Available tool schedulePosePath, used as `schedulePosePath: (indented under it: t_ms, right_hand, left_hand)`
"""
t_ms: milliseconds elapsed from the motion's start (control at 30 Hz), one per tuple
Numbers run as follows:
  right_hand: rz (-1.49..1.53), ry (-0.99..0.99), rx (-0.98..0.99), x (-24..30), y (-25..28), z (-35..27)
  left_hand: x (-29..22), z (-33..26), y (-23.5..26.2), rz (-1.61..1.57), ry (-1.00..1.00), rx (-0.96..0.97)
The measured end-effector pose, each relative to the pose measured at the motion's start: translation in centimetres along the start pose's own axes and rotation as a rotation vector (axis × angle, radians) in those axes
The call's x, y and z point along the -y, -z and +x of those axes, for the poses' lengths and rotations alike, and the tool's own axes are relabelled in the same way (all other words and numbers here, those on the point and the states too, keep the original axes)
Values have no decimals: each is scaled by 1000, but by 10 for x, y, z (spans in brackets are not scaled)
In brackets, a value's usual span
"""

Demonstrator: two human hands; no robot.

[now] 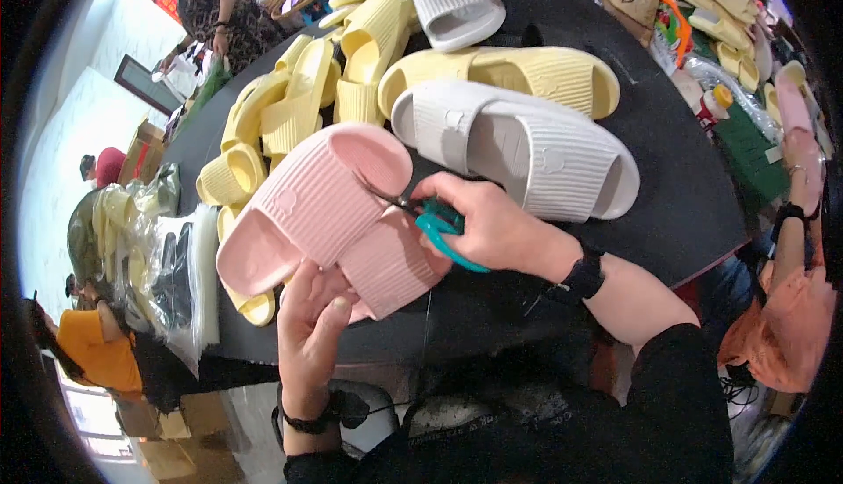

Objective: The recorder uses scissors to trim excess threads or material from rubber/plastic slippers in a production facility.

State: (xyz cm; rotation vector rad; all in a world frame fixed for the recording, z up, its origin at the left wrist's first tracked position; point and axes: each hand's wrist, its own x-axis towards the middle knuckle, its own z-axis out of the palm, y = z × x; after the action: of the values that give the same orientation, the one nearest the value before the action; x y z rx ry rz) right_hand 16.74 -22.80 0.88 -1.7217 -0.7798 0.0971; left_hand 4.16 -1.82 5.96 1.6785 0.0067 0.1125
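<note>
A pair of pink ribbed slide slippers [307, 198] is in front of me, one lying partly over the other. My left hand [311, 326] grips the pair from the near side, its thumb showing and the other fingers partly hidden behind the soles. Closed round teal-handled scissors [457, 254], my right hand [492, 225] holds them with the dark blades pointing left at the upper pink slipper's edge. Just beyond lie a pair of grey-white slippers [562, 155] and a pale yellow pair [562, 80].
More yellow slippers [303, 102] crowd the left side of the black table [676, 176], with another grey-white pair [452, 11] at the back. Bagged slippers [167, 264] stand on the left. A person in orange [781, 326] works on the right; others are at the left.
</note>
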Motion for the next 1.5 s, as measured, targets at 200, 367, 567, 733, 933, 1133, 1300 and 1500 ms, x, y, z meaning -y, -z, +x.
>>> schedulePosePath:
  t_ms: [200,367,567,733,933,1133,1300,1500]
  right_hand:
    - [159,-40,-46,10,2,-4]
    - [100,-62,-216,3,4,-1]
    - [324,-109,-235,-5,0,1]
    - [428,-74,-295,-5,-1,1]
    - [438,-59,-434,8,5,2]
    - [291,91,-603,7,24,0]
    - [265,80,-559,16,41,0]
    - [79,60,-425,24,37,5]
  left_hand:
    - [-1,-2,2,-129,31,6]
    - [-2,5,1,-92,14,-59]
    - [2,9,7,45,-44,-84]
    - [5,17,14,448,-188,-58]
    - [-30,15,15,744,-448,59]
    - [-39,14,32,1116,-667,100]
    - [-29,3,52,1358,-632,202]
    - [5,-9,69,1470,-568,164]
